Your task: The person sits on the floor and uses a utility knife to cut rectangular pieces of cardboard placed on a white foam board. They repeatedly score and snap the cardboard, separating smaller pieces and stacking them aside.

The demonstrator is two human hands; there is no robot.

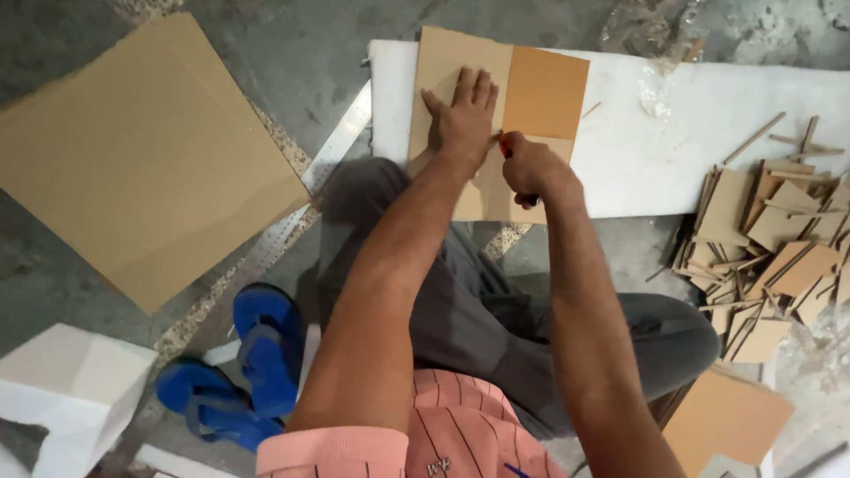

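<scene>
**Kid:** What do you see from the head camera?

**Me:** I look down at a grey stone floor. I see no boxes with labels or signs. There is a big flat brown cardboard sheet [146,159] on the left, lying bare on the floor. A pile of small cardboard scraps [770,257] sits on the right, thin strips and little squares all mixed up.

**Kid:** What are the hands doing?

**Me:** My left hand [462,119] lies flat with its fingers spread out, pressing down on a cardboard piece [531,97]. My right hand [531,168] is closed tight around a red-handled cutter [506,147]. The hand hides most of it, and it sits just beside my left hand.

**Kid:** Where is that cardboard piece?

**Me:** It lies on a white board [708,142], at the board's left end, right in front of my knees. It is a smooth, flat rectangle. Its left part looks pale tan and its right part looks more orange-brown, with a straight line between them.

**Kid:** Anything else?

**Me:** A long metal ruler [310,190] lies slanted on the floor beside the big sheet. Two blue sandals [248,363] rest near a white foam block [66,381].
</scene>
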